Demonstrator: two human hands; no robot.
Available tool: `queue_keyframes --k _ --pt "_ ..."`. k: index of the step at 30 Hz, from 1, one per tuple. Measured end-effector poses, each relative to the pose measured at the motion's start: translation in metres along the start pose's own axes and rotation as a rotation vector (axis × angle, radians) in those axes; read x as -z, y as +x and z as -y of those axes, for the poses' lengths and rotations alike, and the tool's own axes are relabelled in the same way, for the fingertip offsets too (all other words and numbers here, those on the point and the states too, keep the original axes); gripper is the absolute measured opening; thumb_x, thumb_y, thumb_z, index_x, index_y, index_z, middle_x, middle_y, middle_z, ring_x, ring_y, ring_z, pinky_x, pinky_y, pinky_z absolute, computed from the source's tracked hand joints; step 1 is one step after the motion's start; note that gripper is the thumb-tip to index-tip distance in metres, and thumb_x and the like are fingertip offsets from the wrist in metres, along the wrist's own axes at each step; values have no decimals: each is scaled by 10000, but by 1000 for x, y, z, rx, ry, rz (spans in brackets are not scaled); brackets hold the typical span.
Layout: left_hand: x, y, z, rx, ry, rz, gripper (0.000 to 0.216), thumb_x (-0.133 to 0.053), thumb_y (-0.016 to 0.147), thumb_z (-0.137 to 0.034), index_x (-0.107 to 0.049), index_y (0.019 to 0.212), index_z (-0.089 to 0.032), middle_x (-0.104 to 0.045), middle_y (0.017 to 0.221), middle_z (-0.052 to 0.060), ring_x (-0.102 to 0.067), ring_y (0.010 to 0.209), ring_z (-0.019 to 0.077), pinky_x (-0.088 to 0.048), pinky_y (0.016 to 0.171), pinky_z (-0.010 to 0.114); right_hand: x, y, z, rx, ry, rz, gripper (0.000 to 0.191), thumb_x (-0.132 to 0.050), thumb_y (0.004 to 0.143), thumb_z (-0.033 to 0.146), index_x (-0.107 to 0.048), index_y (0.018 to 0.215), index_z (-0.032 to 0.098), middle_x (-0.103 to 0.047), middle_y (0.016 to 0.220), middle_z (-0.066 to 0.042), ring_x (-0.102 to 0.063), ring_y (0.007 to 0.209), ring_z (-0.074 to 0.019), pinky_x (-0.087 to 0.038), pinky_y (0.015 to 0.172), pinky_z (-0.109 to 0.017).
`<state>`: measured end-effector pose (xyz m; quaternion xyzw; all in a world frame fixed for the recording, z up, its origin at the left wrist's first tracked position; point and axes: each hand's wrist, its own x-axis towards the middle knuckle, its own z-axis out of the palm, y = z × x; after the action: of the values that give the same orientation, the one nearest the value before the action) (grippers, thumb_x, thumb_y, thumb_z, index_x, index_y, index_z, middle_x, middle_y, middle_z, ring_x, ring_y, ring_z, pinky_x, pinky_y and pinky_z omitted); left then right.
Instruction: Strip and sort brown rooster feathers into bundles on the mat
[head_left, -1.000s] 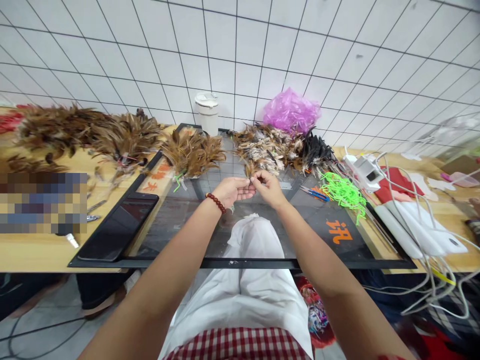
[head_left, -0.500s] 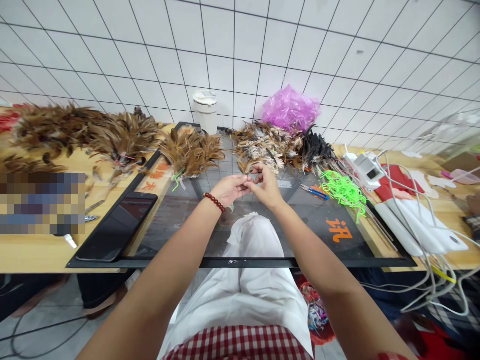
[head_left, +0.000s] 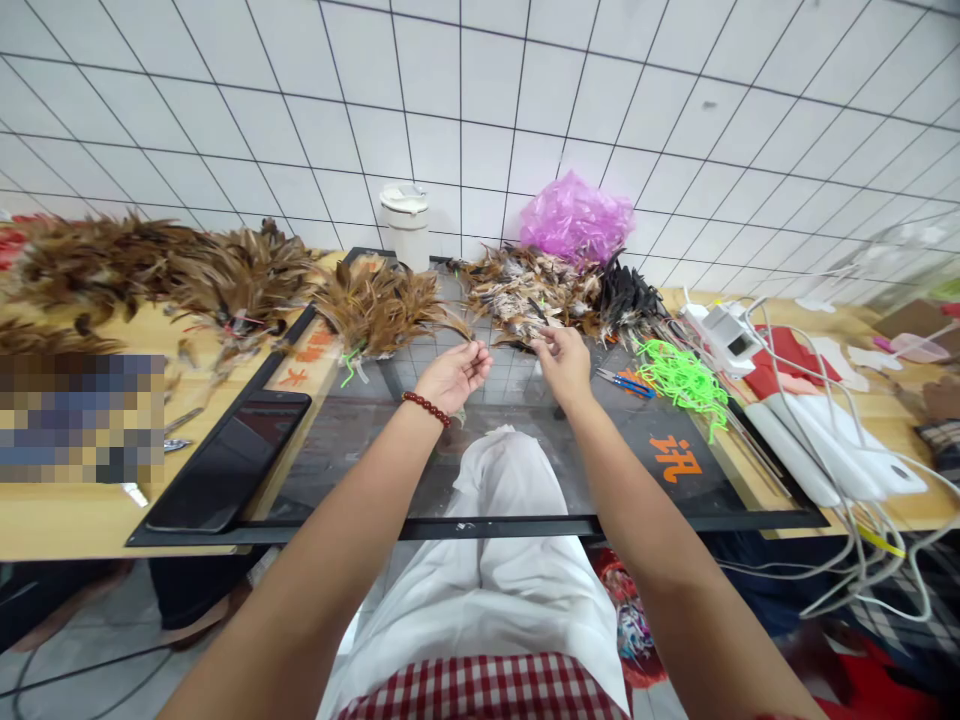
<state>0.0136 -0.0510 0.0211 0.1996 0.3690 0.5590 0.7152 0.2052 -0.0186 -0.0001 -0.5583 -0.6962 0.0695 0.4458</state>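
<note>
My left hand [head_left: 456,378], with a red bead bracelet [head_left: 426,407] at the wrist, pinches a brown feather [head_left: 459,326] between thumb and forefinger. The feather points up and left toward a bundle of brown feathers [head_left: 382,305]. My right hand [head_left: 564,362] is closed at the fingertips by the front edge of a loose pile of mixed feathers [head_left: 517,290]. A thin dark feather [head_left: 537,308] rises from those fingertips. Beneath both hands lies a dark glass panel [head_left: 495,395].
Behind stand a white lidded cup [head_left: 406,228] and a pink plastic bag [head_left: 576,220]. To the right are black feathers [head_left: 630,300], green cords [head_left: 679,375], blue snips [head_left: 628,383] and white cables [head_left: 862,450]. A phone [head_left: 229,460] lies left, near more brown feathers [head_left: 240,270].
My hands were together at the fingertips and are now apart. The right hand has moved right to the mixed pile, while the left now shows a brown feather.
</note>
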Motion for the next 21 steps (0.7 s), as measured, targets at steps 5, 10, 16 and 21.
queue_keyframes --k 5,10,16,21 --pt "2 2 3 -15 -28 30 59 -569 802 -94 -626 785 -91 -599 639 19 -597 602 81 -520 652 220 10 2 -26 -172 -347 122 296 -526 815 388 -670 1030 243 -575 927 -66 -552 852 -210 -425 753 -327" --pt "2 2 4 -17 -8 43 52 -578 795 -92 -629 781 -95 -600 636 22 -594 606 80 -522 648 215 6 3 -20 -149 -367 166 361 -541 808 422 -610 1135 285 -568 999 -58 -543 912 -208 -413 755 -317" --pt "3 2 6 -30 -26 47 44 -586 792 -100 -628 778 -98 -600 637 19 -594 610 79 -519 647 210 3 4 -6 -85 -395 259 178 -553 789 327 -690 878 255 -624 912 -47 -548 892 -209 -391 754 -323" --pt "2 3 6 -51 -51 36 23 -626 761 -96 -622 776 -112 -595 644 13 -587 625 72 -510 643 196 13 1 2 64 -289 381 101 -606 726 290 -682 762 234 -657 814 -15 -569 788 -177 -387 715 -299"
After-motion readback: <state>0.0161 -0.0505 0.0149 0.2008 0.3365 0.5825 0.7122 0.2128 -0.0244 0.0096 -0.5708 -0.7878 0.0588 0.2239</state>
